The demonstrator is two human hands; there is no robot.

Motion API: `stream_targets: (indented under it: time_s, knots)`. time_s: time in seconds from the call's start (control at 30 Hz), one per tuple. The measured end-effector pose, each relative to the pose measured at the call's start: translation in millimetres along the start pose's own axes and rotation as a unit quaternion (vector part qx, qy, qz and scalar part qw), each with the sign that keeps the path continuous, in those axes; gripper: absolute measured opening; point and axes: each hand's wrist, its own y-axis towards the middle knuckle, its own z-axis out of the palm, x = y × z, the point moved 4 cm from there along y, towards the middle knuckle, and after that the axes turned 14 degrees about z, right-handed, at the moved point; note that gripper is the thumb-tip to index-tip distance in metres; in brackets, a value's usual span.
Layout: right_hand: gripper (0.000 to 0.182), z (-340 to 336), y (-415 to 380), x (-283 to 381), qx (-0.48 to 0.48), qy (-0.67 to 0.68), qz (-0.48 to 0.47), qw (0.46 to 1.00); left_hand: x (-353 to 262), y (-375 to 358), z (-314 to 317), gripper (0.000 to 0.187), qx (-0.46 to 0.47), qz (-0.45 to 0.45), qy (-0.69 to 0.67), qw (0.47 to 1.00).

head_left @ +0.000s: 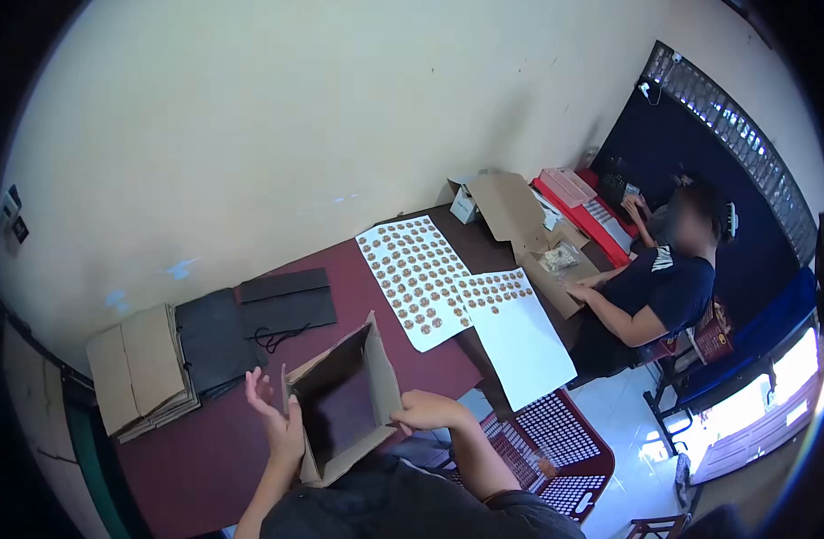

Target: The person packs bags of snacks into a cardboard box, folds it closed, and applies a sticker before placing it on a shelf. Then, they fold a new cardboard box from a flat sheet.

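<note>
An open-topped cardboard box [383, 382], brown with a dark inside, is tilted above the near edge of the dark red table [205, 449]. My right hand [427, 411] grips its right rim near the lower corner. At the box's left side is my left hand [282, 418], its fingers spread and raised and its thumb by the box's wall. Left of the box lie a flat black bag [290, 310] with cord handles and a pile of black folded pieces [216, 341]. A stack of flat brown cardboard [142, 368] rests at the far left.
White sheets [412, 274] [524, 350] with rows of round brown stickers lie right of the box. A seated co-worker [668, 287] reaches into an open carton [555, 260]. Another person's hand [634, 207] shows behind. A dark red plastic basket [564, 440] stands on the floor.
</note>
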Motion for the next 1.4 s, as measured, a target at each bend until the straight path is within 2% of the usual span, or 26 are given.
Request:
stream_targets:
  time_s: [0.23, 0.3, 0.33, 0.4, 0.43, 0.5, 0.53, 0.7, 0.8, 0.9, 0.97, 1.0, 1.03, 1.1, 1.13, 1.17, 1.23, 1.27, 1.3, 1.37, 1.4]
  knots:
    - [0.042, -3.5, -22.6, 8.4, 0.068, 0.003, -0.057, 0.996, 2.7, 26.1, -14.6, 0.076, -0.047, 0.027, 0.072, 0.996]
    - [0.043, -9.7, -36.6, 5.6, 0.137, 0.043, -0.077, 0.987, 9.8, 33.6, -23.9, 0.078, -0.073, -0.018, 0.054, 0.996]
    - [0.043, -15.0, -35.6, -2.2, 0.134, 0.045, -0.085, 0.986, 10.2, 37.5, -27.2, 0.078, -0.072, -0.011, 0.058, 0.996]
    - [0.045, -16.8, -24.2, -26.4, 0.176, 0.073, -0.039, 0.981, 14.2, 36.9, -37.1, 0.070, -0.137, -0.017, 0.067, 0.988]
    - [0.045, -15.1, -20.5, -27.1, 0.171, 0.076, -0.043, 0.981, 19.2, 34.5, -38.1, 0.070, -0.134, -0.011, 0.066, 0.989]
    - [0.048, -9.8, -12.0, -29.1, 0.178, 0.062, -0.018, 0.982, 29.8, 31.1, -28.8, 0.054, -0.036, -0.001, -0.026, 0.999]
    - [0.049, -2.3, -4.9, -28.0, 0.192, 0.069, -0.017, 0.979, 26.9, 28.4, -20.2, 0.038, -0.014, 0.034, -0.042, 0.998]
    - [0.058, 11.1, -3.0, -11.4, 0.194, 0.046, -0.003, 0.980, 17.8, 8.6, -0.3, 0.033, 0.012, -0.007, -0.106, 0.994]
    - [0.066, 5.5, -8.8, -4.0, 0.182, 0.011, -0.017, 0.983, 10.6, 11.4, -6.5, 0.033, 0.040, 0.042, -0.035, 0.998]
    - [0.072, -9.6, -12.6, -13.7, 0.154, -0.023, 0.003, 0.988, 6.7, 10.3, -10.3, 0.037, 0.073, 0.048, 0.034, 0.996]
    - [0.077, -29.9, -13.5, -16.7, 0.051, -0.015, 0.005, 0.999, 14.2, 4.7, -7.6, 0.042, 0.087, 0.004, -0.036, 0.996]
    - [0.075, -39.8, -22.5, -7.6, 0.012, -0.018, 0.037, 0.999, 15.3, 3.2, -6.7, 0.047, 0.104, 0.016, -0.057, 0.993]
    - [0.075, -45.8, -30.9, 4.3, 0.011, -0.016, 0.037, 0.999, 13.8, 3.2, -6.7, 0.047, 0.105, 0.017, -0.057, 0.993]
    - [0.069, -58.4, -40.5, 25.3, -0.081, 0.016, 0.007, 0.997, 9.2, 1.2, -6.1, 0.048, 0.113, 0.002, -0.078, 0.991]
    - [0.060, -59.3, -27.9, 24.8, -0.082, 0.050, -0.028, 0.995, 6.4, 1.4, -7.2, 0.048, 0.113, 0.001, -0.077, 0.991]
    - [0.060, -57.2, -25.2, 31.2, -0.081, 0.049, -0.028, 0.995, 3.6, 2.4, -7.7, 0.048, 0.122, -0.003, -0.072, 0.990]
    - [0.045, -61.0, -27.1, 60.3, -0.160, 0.117, -0.127, 0.972, 1.7, 2.9, -8.6, 0.048, 0.130, -0.008, -0.066, 0.989]
    - [0.033, -60.2, -9.5, 58.8, -0.187, 0.076, -0.155, 0.967, 1.5, 3.1, -8.2, 0.047, 0.138, -0.001, -0.064, 0.988]
    - [0.033, -56.5, -5.8, 65.4, -0.187, 0.075, -0.157, 0.967, 1.1, 2.5, -8.2, 0.047, 0.147, 0.006, -0.062, 0.987]
    - [0.031, -53.1, -4.2, 83.3, -0.225, 0.042, -0.237, 0.944, -0.3, 1.0, -8.0, 0.046, 0.146, 0.001, -0.055, 0.988]
    - [0.031, -51.1, 1.4, 87.5, -0.201, 0.012, -0.226, 0.953, -0.5, 0.4, -7.9, 0.046, 0.146, -0.005, -0.050, 0.988]
